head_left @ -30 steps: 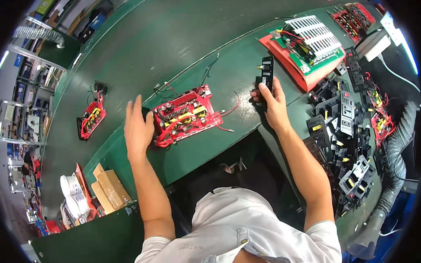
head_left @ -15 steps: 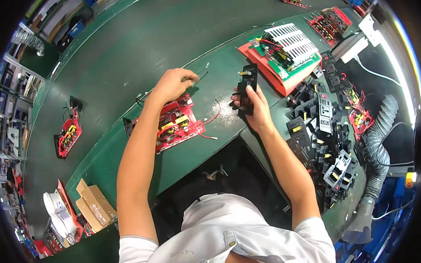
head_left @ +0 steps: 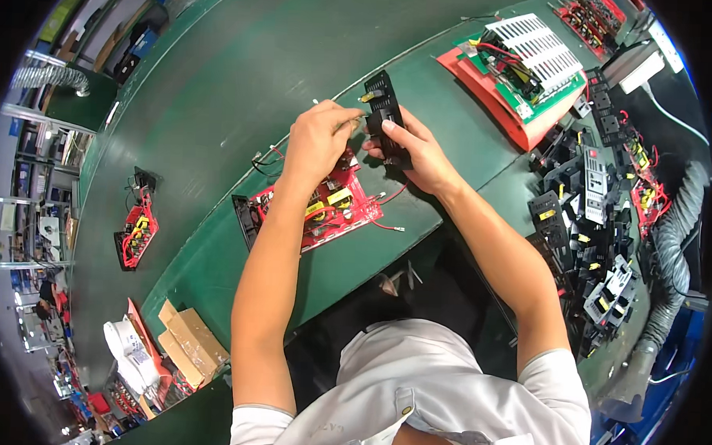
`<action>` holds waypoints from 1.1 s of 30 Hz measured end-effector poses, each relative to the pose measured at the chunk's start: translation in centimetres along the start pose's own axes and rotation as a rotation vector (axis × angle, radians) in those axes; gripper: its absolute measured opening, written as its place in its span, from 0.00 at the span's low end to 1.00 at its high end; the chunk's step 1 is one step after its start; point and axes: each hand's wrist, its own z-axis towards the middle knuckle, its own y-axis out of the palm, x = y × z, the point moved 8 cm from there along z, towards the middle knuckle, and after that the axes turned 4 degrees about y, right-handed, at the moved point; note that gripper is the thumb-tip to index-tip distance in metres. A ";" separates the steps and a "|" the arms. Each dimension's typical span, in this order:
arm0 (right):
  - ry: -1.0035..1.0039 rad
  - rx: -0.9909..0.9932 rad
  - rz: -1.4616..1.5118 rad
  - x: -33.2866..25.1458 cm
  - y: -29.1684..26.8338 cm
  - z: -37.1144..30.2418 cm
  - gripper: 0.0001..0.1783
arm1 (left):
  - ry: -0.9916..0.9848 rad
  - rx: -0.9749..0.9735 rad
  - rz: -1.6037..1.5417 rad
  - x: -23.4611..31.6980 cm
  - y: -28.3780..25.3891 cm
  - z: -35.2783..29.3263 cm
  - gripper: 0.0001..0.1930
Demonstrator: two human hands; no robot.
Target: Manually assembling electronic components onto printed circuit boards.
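Note:
My right hand (head_left: 423,156) grips a black slotted plastic panel (head_left: 383,98) with a yellow tab on it, held tilted above the bench. Thumb and fingers of my left hand (head_left: 318,136) are pinched together close against the panel's left side. What lies between those fingertips is too small to make out. Below my left hand, partly covered by its forearm, a red circuit board (head_left: 348,214) with yellow components and loose red wires lies on the green bench. A black end panel (head_left: 246,220) stands at the board's left edge.
To the right lies a heap of black and grey panels (head_left: 580,191). Behind it, a red pad (head_left: 486,97) bears a green board under a white slotted cover (head_left: 534,52). Another red board assembly (head_left: 136,229) sits at left, near a cardboard box (head_left: 191,348). A grey hose (head_left: 677,241) runs at far right.
My left hand has moved right, its fingertips now at the black panel. My right hand has tilted the panel and brought it toward the left hand. The whole view has shifted somewhat.

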 end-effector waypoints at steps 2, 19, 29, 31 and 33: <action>-0.005 -0.009 -0.017 -0.1 -0.1 0.0 0.23 | 0.009 -0.034 -0.017 0.5 0.2 0.1 0.11; -0.331 0.186 -0.701 -0.9 0.2 -0.4 0.35 | 0.197 -0.035 0.266 2.1 0.9 0.5 0.07; -0.227 0.198 -0.624 -0.1 -0.1 -0.1 0.36 | -0.065 0.008 -0.203 -1.9 -0.5 0.0 0.23; -0.266 0.184 -0.631 -0.1 0.1 -0.3 0.36 | -0.223 0.136 -0.356 -3.0 -2.2 0.5 0.25; -0.276 0.188 -0.644 -0.2 -0.2 -0.5 0.37 | -0.372 0.291 -0.503 -2.9 -3.1 0.9 0.22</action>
